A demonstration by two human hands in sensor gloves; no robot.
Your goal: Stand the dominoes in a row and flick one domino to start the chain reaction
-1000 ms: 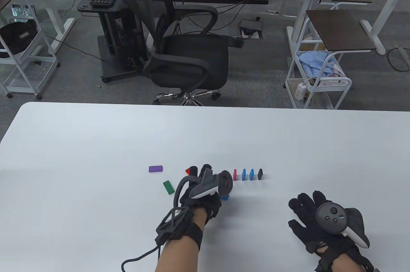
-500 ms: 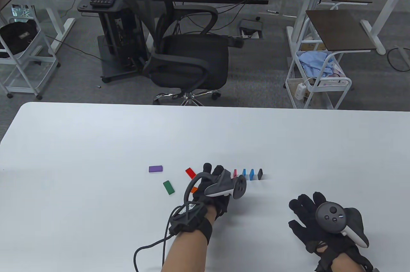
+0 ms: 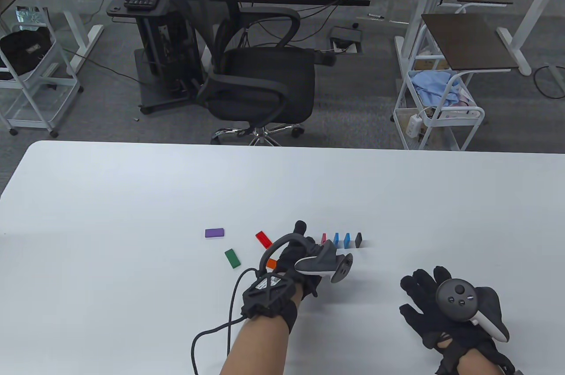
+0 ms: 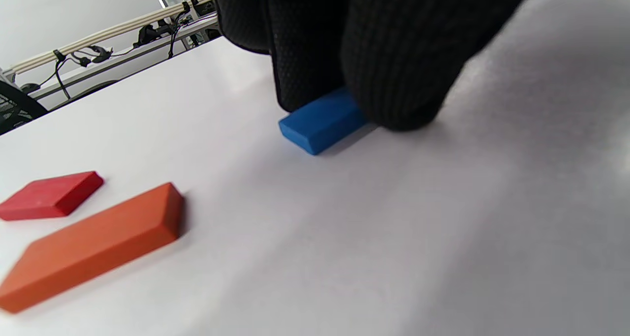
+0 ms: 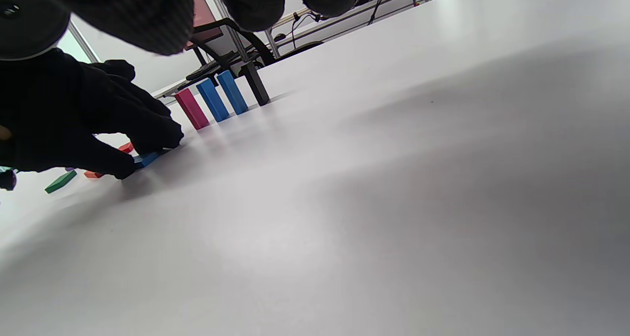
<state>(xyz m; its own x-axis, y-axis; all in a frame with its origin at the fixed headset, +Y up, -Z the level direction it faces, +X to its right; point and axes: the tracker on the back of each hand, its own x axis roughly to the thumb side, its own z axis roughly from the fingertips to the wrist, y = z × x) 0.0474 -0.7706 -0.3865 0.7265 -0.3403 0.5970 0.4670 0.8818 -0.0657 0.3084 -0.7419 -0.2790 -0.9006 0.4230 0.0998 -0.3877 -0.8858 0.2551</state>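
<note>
Four dominoes stand in a row: a pink domino (image 3: 323, 239), two blue ones (image 3: 336, 240) (image 3: 347, 240) and a black one (image 3: 358, 239). My left hand (image 3: 309, 253) is just left of the row, low on the table. Its fingertips pinch a blue domino (image 4: 322, 119) that lies flat, also seen as the blue domino (image 5: 146, 159) in the right wrist view. Lying flat to the left are an orange domino (image 3: 271, 263), a red domino (image 3: 263, 239), a green domino (image 3: 232, 258) and a purple domino (image 3: 214, 232). My right hand (image 3: 419, 291) rests flat on the table, fingers spread, holding nothing.
The white table (image 3: 132, 198) stretches wide around the dominoes. A black office chair (image 3: 260, 83) stands beyond its far edge, with a white cart (image 3: 437, 114) to the right.
My left hand has moved right, away from the red domino, and rolled over onto the flat blue domino. The red and orange dominoes are now uncovered. The right hand has stayed put.
</note>
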